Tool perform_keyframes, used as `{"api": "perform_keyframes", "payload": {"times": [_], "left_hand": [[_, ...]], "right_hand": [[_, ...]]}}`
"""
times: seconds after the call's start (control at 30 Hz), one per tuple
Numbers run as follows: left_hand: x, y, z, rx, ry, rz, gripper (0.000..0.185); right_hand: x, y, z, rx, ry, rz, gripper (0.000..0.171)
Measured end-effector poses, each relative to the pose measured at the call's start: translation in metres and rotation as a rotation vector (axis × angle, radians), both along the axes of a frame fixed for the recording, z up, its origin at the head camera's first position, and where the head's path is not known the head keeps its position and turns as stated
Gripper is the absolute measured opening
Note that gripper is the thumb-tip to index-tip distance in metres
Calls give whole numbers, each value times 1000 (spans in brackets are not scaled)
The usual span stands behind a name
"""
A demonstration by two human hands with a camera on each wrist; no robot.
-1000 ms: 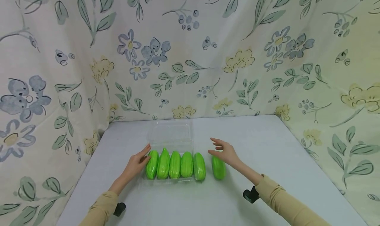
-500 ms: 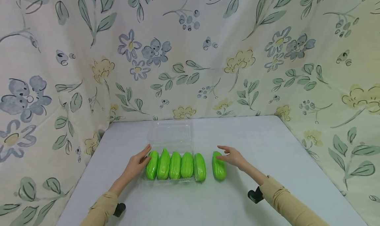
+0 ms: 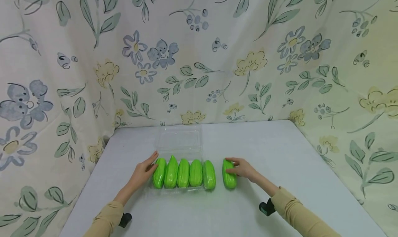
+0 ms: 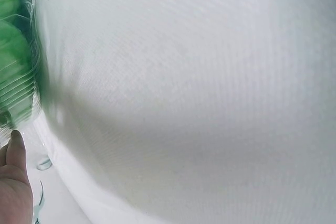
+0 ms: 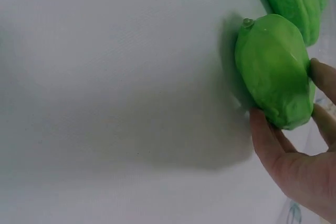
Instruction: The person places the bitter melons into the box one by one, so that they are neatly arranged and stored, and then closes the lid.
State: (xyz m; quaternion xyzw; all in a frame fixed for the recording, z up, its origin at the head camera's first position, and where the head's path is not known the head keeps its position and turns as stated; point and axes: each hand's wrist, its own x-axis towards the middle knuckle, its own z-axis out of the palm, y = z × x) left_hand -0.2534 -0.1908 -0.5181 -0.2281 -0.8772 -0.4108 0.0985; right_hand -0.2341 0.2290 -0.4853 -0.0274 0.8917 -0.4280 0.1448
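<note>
Loose green gourd [image 3: 229, 174], glossy, ribbed and oblong, lying on the pale grey counter [image 3: 295, 168] just right of the clear plastic tray [image 3: 180, 145]. The right hand [image 3: 244, 168] curls thumb and fingers round its far end. The left hand [image 3: 142, 171], fingers straight, touches the leftmost of five tray gourds [image 3: 183, 173], well apart from the loose one.

The glossy green ridged chayote-shaped vegetable [image 3: 229, 174] lies lengthwise on the white table, just right of the clear plastic clamshell tray [image 3: 178, 143] holding five similar green vegetables [image 3: 183, 173] side by side.
</note>
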Motion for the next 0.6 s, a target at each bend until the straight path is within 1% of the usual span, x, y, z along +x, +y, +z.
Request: {"api": "perform_keyframes", "payload": {"times": [0.17, 0.6], "left_hand": [[0, 0, -1, 14, -10, 5, 47], [-2, -1, -3, 14, 7, -4, 47]], "right_hand": [[1, 2, -2, -30, -6, -5, 57], [4, 0, 0, -35, -8, -19, 57]]}}
